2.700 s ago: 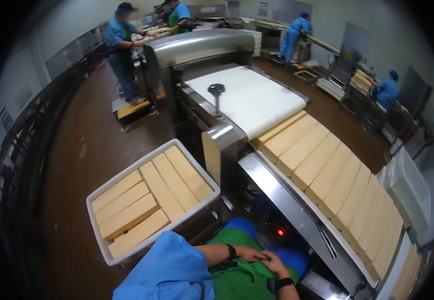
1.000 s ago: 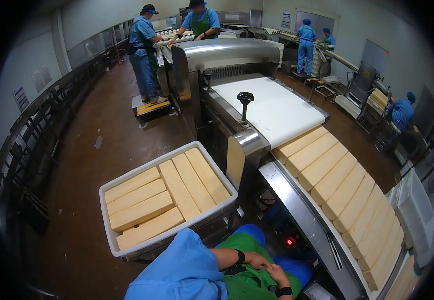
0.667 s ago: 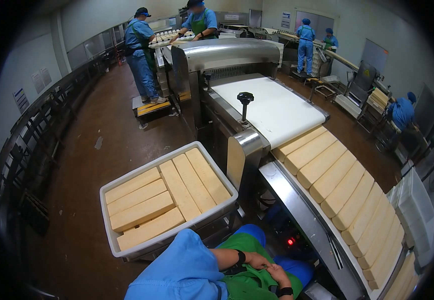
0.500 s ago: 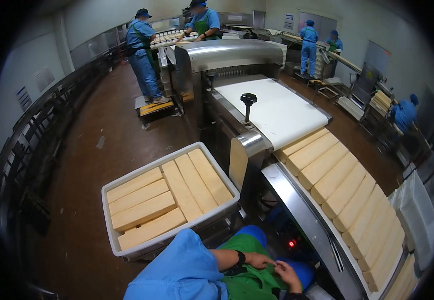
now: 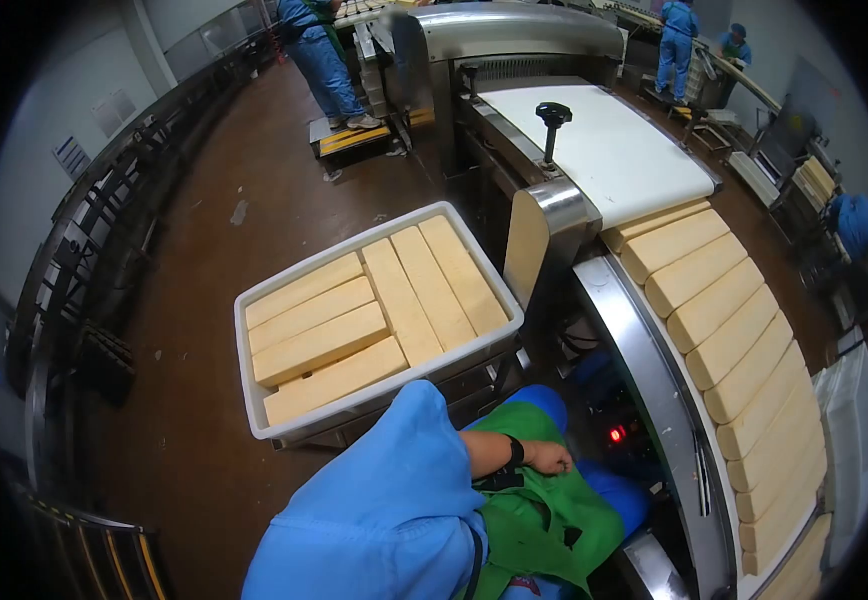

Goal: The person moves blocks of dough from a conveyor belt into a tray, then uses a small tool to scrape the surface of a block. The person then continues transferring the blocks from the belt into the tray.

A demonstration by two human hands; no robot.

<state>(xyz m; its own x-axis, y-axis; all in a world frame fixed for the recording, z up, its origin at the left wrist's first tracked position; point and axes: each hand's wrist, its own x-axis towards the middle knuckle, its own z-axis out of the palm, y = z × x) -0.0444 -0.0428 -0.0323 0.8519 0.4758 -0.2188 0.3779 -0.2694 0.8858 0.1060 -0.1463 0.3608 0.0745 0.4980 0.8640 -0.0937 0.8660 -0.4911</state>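
Observation:
My left hand (image 5: pixel 551 458) rests over the green apron (image 5: pixel 579 500) on my lap, its fingers curled in; whether anything is inside is hidden. My right hand is out of sight. To the left stands a white crate (image 5: pixel 255 400) holding several long pale-yellow blocks (image 5: pixel 319 341), laid in two directions. On the right, a row of similar blocks (image 5: pixel 739 335) lies side by side on a sloping chute (image 5: pixel 644 345) below the white belt (image 5: pixel 614 160). Neither the crate nor the row of blocks is touched by the visible hand.
A black knob (image 5: pixel 554 114) stands up beside the belt, near a rounded metal guard (image 5: pixel 544 225). White plastic crates (image 5: pixel 854 430) are stacked at the right. Several co-workers in blue stand farther back, one by a yellow-striped step (image 5: pixel 354 140).
My hands were together over the apron; now one stays there and the other has left view. The camera view has turned, so the crate and machine appear higher and farther right.

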